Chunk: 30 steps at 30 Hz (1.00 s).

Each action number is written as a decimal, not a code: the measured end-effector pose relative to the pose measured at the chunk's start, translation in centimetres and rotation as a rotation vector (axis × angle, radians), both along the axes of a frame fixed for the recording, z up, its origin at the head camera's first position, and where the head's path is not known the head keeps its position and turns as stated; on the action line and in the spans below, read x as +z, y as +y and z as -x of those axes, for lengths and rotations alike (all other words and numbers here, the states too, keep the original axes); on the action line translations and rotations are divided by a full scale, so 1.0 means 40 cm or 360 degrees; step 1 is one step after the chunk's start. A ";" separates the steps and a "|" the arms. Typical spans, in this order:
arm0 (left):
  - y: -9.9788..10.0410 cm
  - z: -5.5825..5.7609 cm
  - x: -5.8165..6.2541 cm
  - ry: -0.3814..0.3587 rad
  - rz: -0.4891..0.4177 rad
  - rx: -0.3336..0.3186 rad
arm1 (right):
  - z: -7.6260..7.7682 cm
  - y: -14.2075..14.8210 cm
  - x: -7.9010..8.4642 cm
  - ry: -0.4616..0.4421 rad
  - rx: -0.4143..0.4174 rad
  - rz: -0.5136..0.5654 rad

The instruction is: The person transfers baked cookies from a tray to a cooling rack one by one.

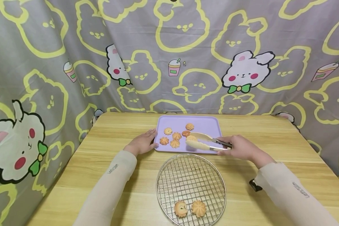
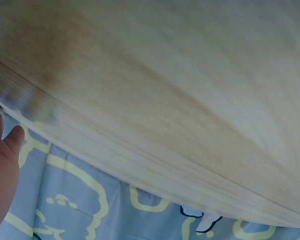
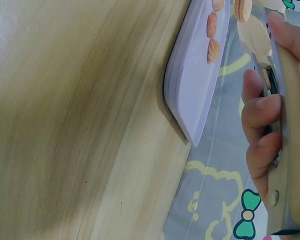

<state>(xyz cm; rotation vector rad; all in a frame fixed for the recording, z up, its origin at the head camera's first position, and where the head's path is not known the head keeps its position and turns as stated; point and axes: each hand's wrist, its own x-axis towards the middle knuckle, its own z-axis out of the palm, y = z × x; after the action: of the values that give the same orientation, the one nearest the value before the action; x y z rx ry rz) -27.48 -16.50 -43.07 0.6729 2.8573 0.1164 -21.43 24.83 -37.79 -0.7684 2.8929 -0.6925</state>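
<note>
My right hand (image 1: 241, 147) grips a pair of tongs (image 1: 221, 143) with pale, scalloped tips, reaching in over the right side of a lilac tray (image 1: 207, 125). A round golden cookie (image 1: 191, 138) sits between the tong tips; the right wrist view also shows this cookie (image 3: 243, 10) between them, and my fingers (image 3: 262, 112) wrapped around the tongs' handle (image 3: 292, 150). At the tray's left rim rests my left hand (image 1: 141, 142), fingers extended along the edge. Several cookies (image 1: 175, 143) of different shapes lie on the tray's left and middle.
In front of the tray lies a round wire rack (image 1: 190, 175) bearing a ring-shaped cookie (image 1: 180, 209) and a flower-shaped cookie (image 1: 199, 208). The wooden table (image 1: 87, 175) runs back to a patterned curtain (image 1: 197, 84). Something small and black (image 1: 255, 185) shows by the right sleeve.
</note>
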 end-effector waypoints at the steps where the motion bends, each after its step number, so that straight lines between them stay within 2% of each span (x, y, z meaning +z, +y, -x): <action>1: 0.000 0.000 0.001 -0.0002 -0.0004 0.0002 | -0.002 0.000 0.000 0.0000 0.0008 0.0009; 6: 0.001 -0.003 0.005 -0.0005 -0.0001 0.0003 | -0.017 -0.007 0.004 -0.0037 0.0042 0.0037; 18: -0.001 0.000 -0.001 0.0008 0.0006 -0.0012 | -0.052 -0.035 -0.002 -0.0034 0.0259 0.0095; 24: 0.000 0.000 -0.001 0.0002 0.0013 -0.0005 | -0.067 -0.055 -0.004 -0.0090 0.0316 0.0140; 30: -0.001 0.000 -0.001 0.0012 0.0020 -0.0012 | -0.083 -0.079 -0.005 -0.0153 0.0428 0.0209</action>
<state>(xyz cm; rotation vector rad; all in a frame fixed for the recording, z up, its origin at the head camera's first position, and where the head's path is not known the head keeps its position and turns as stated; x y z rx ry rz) -27.47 -16.53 -43.13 0.6833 2.8600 0.0949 -18.12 21.69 -37.98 -1.0818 2.6104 -0.8646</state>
